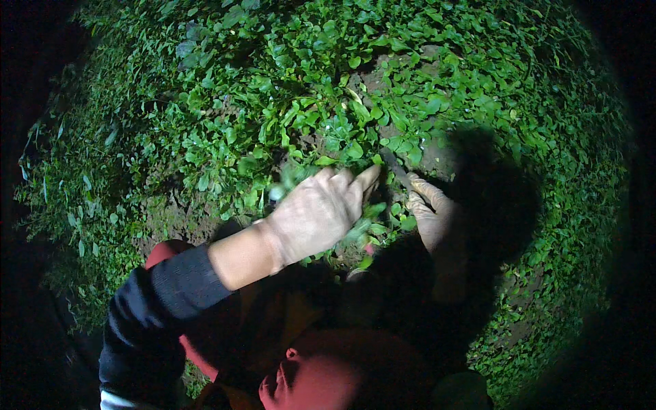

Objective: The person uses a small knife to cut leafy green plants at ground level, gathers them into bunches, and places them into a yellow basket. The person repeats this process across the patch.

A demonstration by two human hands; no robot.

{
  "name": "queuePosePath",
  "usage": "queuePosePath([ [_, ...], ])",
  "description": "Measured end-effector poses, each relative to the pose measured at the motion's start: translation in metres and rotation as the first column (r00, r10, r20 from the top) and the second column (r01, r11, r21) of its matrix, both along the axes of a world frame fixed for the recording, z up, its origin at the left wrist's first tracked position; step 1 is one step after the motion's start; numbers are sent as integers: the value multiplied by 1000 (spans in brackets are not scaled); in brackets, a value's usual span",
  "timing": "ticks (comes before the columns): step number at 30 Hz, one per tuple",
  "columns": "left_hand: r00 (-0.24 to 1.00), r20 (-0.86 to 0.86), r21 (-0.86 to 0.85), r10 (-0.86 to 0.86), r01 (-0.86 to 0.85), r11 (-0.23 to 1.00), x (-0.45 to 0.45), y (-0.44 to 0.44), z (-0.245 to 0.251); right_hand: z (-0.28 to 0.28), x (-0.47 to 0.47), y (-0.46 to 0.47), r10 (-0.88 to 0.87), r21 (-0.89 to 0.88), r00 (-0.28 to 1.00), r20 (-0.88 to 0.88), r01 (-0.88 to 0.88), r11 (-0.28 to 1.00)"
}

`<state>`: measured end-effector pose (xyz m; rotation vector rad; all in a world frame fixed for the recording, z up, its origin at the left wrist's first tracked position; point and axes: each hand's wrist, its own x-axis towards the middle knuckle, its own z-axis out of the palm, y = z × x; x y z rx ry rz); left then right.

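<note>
My left hand (318, 210), blurred by motion and seemingly in a thin pale glove, is curled low over the plants. Blurred leafy greens (361, 230) stick out on both sides of the fist, which holds them; the palm side is hidden. To its right, my right hand (429, 210) grips a small knife, whose narrow dark blade (394, 165) points up and left among the leaves. The blade tip lies close to the left index finger, and the handle is hidden in the hand. Low broad-leaved green plants (353, 148) grow just beyond both hands.
Dense greenery (246, 92) covers the lamp-lit ground, with patches of bare soil (177, 220) between. A dark shadow (492, 205) falls over the right side. Red clothing (318, 379) and a black sleeve (154, 307) fill the lower part. The picture's rim is black.
</note>
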<state>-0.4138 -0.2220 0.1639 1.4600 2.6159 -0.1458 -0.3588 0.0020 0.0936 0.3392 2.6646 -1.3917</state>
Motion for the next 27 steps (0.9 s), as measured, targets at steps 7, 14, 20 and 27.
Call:
queuePosePath([
  [7, 985, -94, -256, 141, -161, 953, -39, 48, -75, 10, 8, 5, -38, -66, 999, 12, 39, 997],
  [14, 958, -256, 35, 130, -125, 991, -8, 17, -110, -1, -8, 1, 29, 230, 999, 26, -34, 973],
  [20, 942, -282, 76, 184, -169, 983, 3, 18, -115, -22, -2, 5, -30, 92, 997, -67, 36, 995],
  [27, 939, -306, 79, 159, -141, 987, 2, 15, -104, -40, -27, -9, 44, 175, 945, -325, 15, 984],
])
